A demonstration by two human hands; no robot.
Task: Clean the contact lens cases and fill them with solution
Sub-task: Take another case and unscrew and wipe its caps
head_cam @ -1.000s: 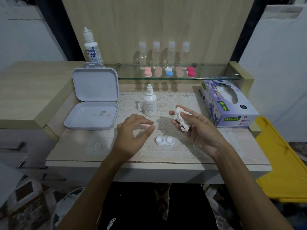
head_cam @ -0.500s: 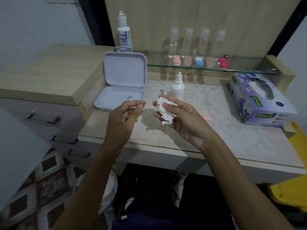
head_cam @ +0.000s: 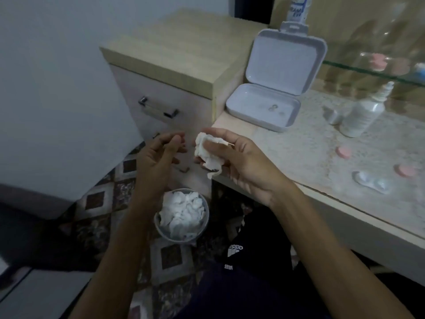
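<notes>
My right hand (head_cam: 243, 164) grips a crumpled white tissue (head_cam: 208, 155), just off the table's left front corner and above a small bin (head_cam: 206, 226) holding used tissues. My left hand (head_cam: 156, 157) hovers beside the tissue, a little apart, its fingers loosely curled and holding nothing. A white contact lens case (head_cam: 372, 183) lies open on the table (head_cam: 299, 157) at the right, with two pink caps (head_cam: 343, 152) (head_cam: 404, 169) beside it. Farther back stands the small solution bottle (head_cam: 363, 116), its cap (head_cam: 334, 116) off next to it.
An open white hinged box (head_cam: 271, 104) sits at the table's back left. A glass shelf (head_cam: 358, 70) carries more coloured lens cases and clear bottles. A larger bottle (head_cam: 299, 8) stands at the top. A drawer unit (head_cam: 161, 107) is to the left, over patterned floor.
The view has swung left and down. Both hands have moved off the table's left edge to above the bin. The right hand still holds the tissue.
</notes>
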